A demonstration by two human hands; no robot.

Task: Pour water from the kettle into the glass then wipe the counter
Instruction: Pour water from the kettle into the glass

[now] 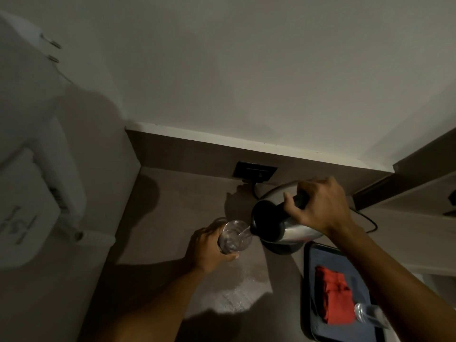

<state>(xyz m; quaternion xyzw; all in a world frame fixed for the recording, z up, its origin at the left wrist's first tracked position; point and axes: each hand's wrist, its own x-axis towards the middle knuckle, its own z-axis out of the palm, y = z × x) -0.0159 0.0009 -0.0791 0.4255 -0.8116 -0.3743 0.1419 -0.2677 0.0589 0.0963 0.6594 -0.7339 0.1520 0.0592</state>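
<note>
My right hand (pixel 318 206) grips the black handle of a steel kettle (pixel 293 230) with a black lid, tilted to the left above its base (pixel 283 248). A thin stream of water runs from its spout into a clear glass (pixel 234 238). My left hand (pixel 209 250) holds that glass just above the brown counter (pixel 172 218), tipped toward the spout. Spilled water (pixel 239 292) glistens on the counter below the glass. A folded red cloth (pixel 335 297) lies on a dark tray (pixel 311 267) at the right.
A second clear glass (pixel 367 314) lies on the tray's near end. A black wall socket (pixel 254 171) sits behind the kettle, with a cord (pixel 370 223) trailing right. A white appliance (pixel 29 193) hangs on the left wall. A shelf edge (pixel 407 193) stands at the right.
</note>
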